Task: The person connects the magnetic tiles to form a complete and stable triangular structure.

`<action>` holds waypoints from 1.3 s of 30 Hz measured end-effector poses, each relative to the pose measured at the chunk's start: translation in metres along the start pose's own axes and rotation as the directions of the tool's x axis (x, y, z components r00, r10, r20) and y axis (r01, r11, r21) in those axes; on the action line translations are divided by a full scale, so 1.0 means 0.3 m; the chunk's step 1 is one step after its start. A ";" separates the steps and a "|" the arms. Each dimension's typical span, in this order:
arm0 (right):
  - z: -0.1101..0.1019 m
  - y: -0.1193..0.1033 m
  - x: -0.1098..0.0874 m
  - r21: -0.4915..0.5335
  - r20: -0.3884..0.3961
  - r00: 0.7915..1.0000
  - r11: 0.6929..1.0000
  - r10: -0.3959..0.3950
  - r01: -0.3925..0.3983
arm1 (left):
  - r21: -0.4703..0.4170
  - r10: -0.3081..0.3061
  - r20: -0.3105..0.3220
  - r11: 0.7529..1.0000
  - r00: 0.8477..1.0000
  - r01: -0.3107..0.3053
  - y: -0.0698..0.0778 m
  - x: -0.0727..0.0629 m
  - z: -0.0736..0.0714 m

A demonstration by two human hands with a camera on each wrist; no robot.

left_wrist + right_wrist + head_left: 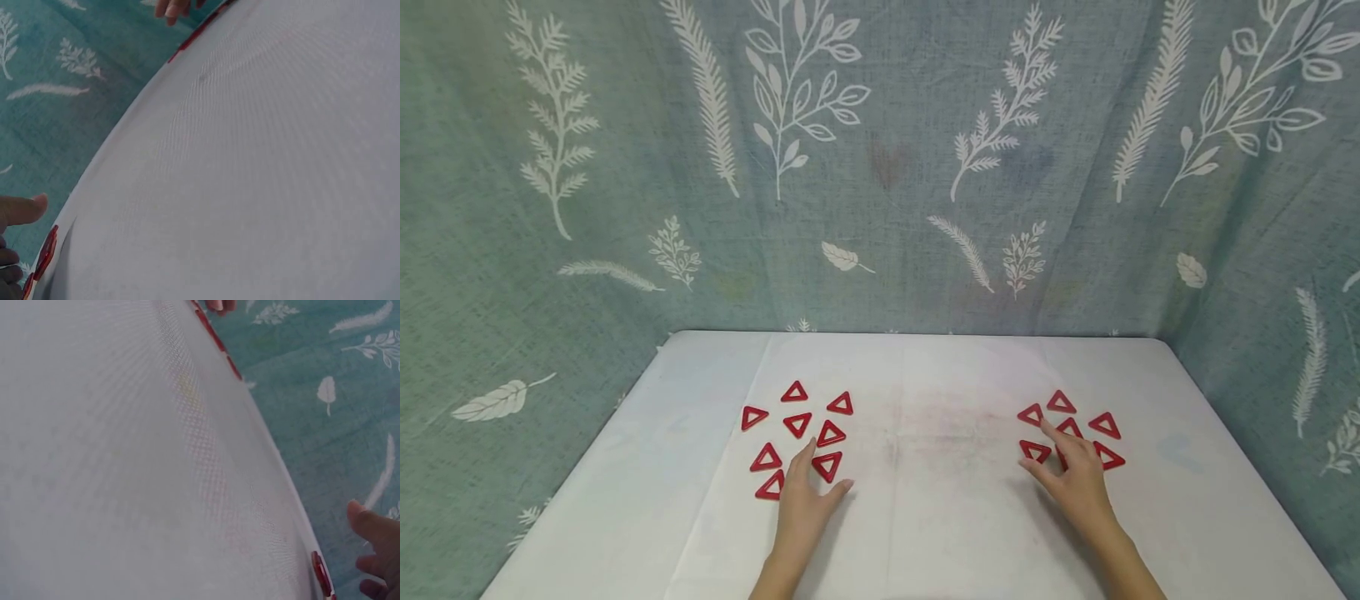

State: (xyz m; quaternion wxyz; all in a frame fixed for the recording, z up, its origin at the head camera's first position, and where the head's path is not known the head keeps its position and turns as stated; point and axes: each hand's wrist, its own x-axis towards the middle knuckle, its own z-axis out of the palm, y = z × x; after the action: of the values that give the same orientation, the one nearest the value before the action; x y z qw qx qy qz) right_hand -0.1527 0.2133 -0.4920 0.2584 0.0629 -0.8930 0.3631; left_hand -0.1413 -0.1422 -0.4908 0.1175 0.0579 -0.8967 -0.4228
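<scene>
Two loose groups of red open-centred triangles lie on the white tabletop. My left hand is over the near side of the left group, thumb spread away from the fingers. One triangle shows between its thumb and index finger; another is partly covered by the hand. Over the right group is my right hand, thumb and index finger wide apart. A triangle shows in that gap, and the fingers partly hide others. In the right wrist view, the right thumb is raised above a red triangle.
The white table has a creased cloth with faint reddish smudges between the two groups. A green curtain with white leaf prints hangs along the back and both sides. Several more triangles lie farther back, one at the left group's far edge.
</scene>
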 end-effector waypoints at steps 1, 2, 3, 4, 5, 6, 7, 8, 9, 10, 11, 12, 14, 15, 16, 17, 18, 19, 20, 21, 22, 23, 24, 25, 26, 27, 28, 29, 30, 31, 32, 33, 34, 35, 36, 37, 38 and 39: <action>0.002 0.004 0.000 -0.009 -0.007 1.000 1.000 -0.013 0.013 | 0.006 -0.002 0.019 1.000 1.000 0.002 -0.001 0.003 -0.004; 0.004 0.009 0.000 -0.018 -0.014 1.000 0.999 -0.028 0.028 | 0.012 -0.004 0.038 1.000 0.999 0.003 -0.003 0.005 -0.007; 0.006 0.012 0.000 -0.032 -0.018 0.999 0.999 -0.041 0.041 | 0.018 -0.001 0.053 1.000 0.999 0.000 -0.004 0.006 -0.010; 0.008 0.016 -0.001 -0.052 -0.019 0.999 0.998 -0.049 0.048 | 0.021 0.003 0.064 1.000 0.998 -0.005 -0.005 0.007 -0.012; 0.009 0.020 -0.001 -0.073 -0.016 0.999 0.996 -0.052 0.051 | 0.025 0.000 0.075 1.000 0.997 -0.002 -0.007 0.008 -0.013; 0.010 0.023 -0.001 -0.095 -0.009 0.999 0.994 -0.050 0.049 | 0.031 0.001 0.081 1.000 0.997 -0.004 -0.010 0.008 -0.013; 0.011 0.026 -0.002 -0.114 0.004 0.999 0.993 -0.041 0.041 | 0.036 0.002 0.085 0.999 0.996 -0.005 -0.012 0.008 -0.014; 0.011 0.027 -0.002 -0.130 0.019 0.999 0.991 -0.028 0.030 | 0.041 0.002 0.085 0.999 0.996 -0.006 -0.013 0.008 -0.013; 0.010 0.029 -0.002 -0.149 0.038 0.999 0.989 -0.012 0.017 | 0.045 0.004 0.083 0.999 0.997 -0.007 -0.015 0.008 -0.014; 0.010 0.031 -0.001 -0.163 0.058 0.998 0.987 0.008 0.002 | 0.047 -0.002 0.083 0.999 0.997 -0.002 -0.019 0.008 -0.013; 0.008 0.032 0.000 -0.175 0.079 0.997 0.984 0.027 -0.013 | 0.050 -0.006 0.082 0.999 0.997 0.002 -0.022 0.009 -0.013; 0.007 0.033 0.002 -0.187 0.098 0.994 0.982 0.045 -0.025 | 0.051 -0.006 0.079 0.999 0.997 0.002 -0.026 0.009 -0.012; 0.003 0.035 0.004 -0.212 0.132 0.988 0.976 0.078 -0.049 | 0.047 -0.005 0.075 0.999 0.997 0.002 -0.034 0.010 -0.010; 0.001 0.037 0.005 -0.226 0.145 0.985 0.972 0.092 -0.057 | 0.041 -0.008 0.076 0.999 0.997 0.005 -0.039 0.011 -0.008; 0.000 0.039 0.006 -0.236 0.155 0.982 0.970 0.103 -0.065 | 0.034 -0.008 0.075 0.999 0.997 0.006 -0.044 0.011 -0.006; 0.000 0.041 0.006 -0.243 0.160 0.981 0.968 0.109 -0.067 | 0.033 -0.001 0.074 0.999 0.997 -0.001 -0.047 0.011 -0.005; 0.000 0.044 0.006 -0.246 0.162 0.981 0.967 0.108 -0.066 | 0.030 0.004 0.074 1.000 0.997 -0.006 -0.050 0.011 -0.003; 0.002 0.047 0.006 -0.248 0.161 0.982 0.967 0.100 -0.058 | 0.026 0.011 0.073 1.000 0.997 -0.013 -0.053 0.011 -0.002; 0.005 0.051 0.006 -0.245 0.155 0.984 0.969 0.083 -0.044 | 0.023 0.015 0.073 1.000 0.997 -0.017 -0.055 0.011 0.000; 0.008 0.055 0.006 -0.242 0.146 0.987 0.970 0.063 -0.026 | 0.021 0.018 0.072 1.000 0.997 -0.019 -0.058 0.011 0.002; 0.011 0.059 0.006 -0.239 0.135 0.990 0.971 0.040 -0.007 | 0.023 0.027 0.070 0.999 0.997 -0.029 -0.060 0.011 0.004; 0.014 0.062 0.006 -0.237 0.125 0.992 0.972 0.016 0.014 | 0.027 0.035 0.068 0.999 0.997 -0.036 -0.062 0.012 0.006; 0.017 0.066 0.006 -0.233 0.114 0.993 0.972 -0.008 0.035 | 0.029 0.044 0.067 0.999 0.997 -0.046 -0.065 0.012 0.009; 0.019 0.069 0.006 -0.233 0.106 0.994 0.971 -0.030 0.055 | 0.034 0.052 0.068 0.998 0.996 -0.055 -0.068 0.012 0.012; 0.021 0.071 0.005 -0.230 0.100 0.994 0.971 -0.047 0.069 | 0.040 0.059 0.069 0.997 0.996 -0.062 -0.070 0.012 0.015; 0.022 0.073 0.005 -0.228 0.098 0.994 0.971 -0.056 0.077 | 0.045 0.072 0.068 0.996 0.995 -0.075 -0.073 0.012 0.018; 0.022 0.074 0.005 -0.225 0.097 0.993 0.971 -0.063 0.084 | 0.047 0.085 0.067 0.995 0.994 -0.088 -0.077 0.012 0.022; 0.023 0.075 0.005 -0.223 0.098 0.993 0.971 -0.068 0.088 | 0.051 0.100 0.069 0.993 0.993 -0.104 -0.080 0.012 0.025; 0.024 0.076 0.006 -0.220 0.099 0.993 0.971 -0.070 0.090 | 0.052 0.116 0.069 0.991 0.991 -0.119 -0.082 0.012 0.028; 0.024 0.075 0.006 -0.220 0.103 0.992 0.971 -0.069 0.091 | 0.052 0.120 0.071 0.991 0.990 -0.124 -0.083 0.012 0.030; 0.023 0.074 0.006 -0.217 0.106 0.992 0.972 -0.068 0.090 | 0.053 0.130 0.070 0.990 0.989 -0.134 -0.084 0.012 0.032; 0.022 0.070 0.006 -0.215 0.111 0.992 0.973 -0.066 0.089 | 0.058 0.139 0.070 0.988 0.988 -0.144 -0.084 0.012 0.034; 0.021 0.067 0.005 -0.214 0.118 0.991 0.973 -0.063 0.087 | 0.067 0.147 0.072 0.986 0.987 -0.152 -0.084 0.012 0.035; 0.020 0.065 0.005 -0.213 0.123 0.991 0.973 -0.062 0.087 | 0.075 0.151 0.073 0.985 0.986 -0.157 -0.082 0.011 0.036; 0.020 0.062 0.004 -0.215 0.128 0.990 0.973 -0.059 0.086 | 0.081 0.149 0.074 0.985 0.986 -0.155 -0.080 0.011 0.036; 0.019 0.059 0.003 -0.216 0.135 0.989 0.973 -0.056 0.084 | 0.090 0.149 0.074 0.984 0.986 -0.156 -0.079 0.011 0.036; 0.017 0.056 0.002 -0.217 0.139 0.989 0.973 -0.054 0.083 | 0.099 0.154 0.070 0.982 0.986 -0.161 -0.078 0.011 0.037; 0.016 0.055 0.001 -0.219 0.143 0.988 0.972 -0.053 0.084 | 0.108 0.164 0.066 0.979 0.984 -0.170 -0.078 0.011 0.037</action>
State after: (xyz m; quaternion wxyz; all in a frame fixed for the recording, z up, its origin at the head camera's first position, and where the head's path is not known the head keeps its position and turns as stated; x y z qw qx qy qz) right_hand -0.1600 0.2219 -0.5049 0.2149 0.0885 -0.9411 0.2456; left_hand -0.1472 -0.1494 -0.5152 0.1238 -0.0229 -0.9239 -0.3612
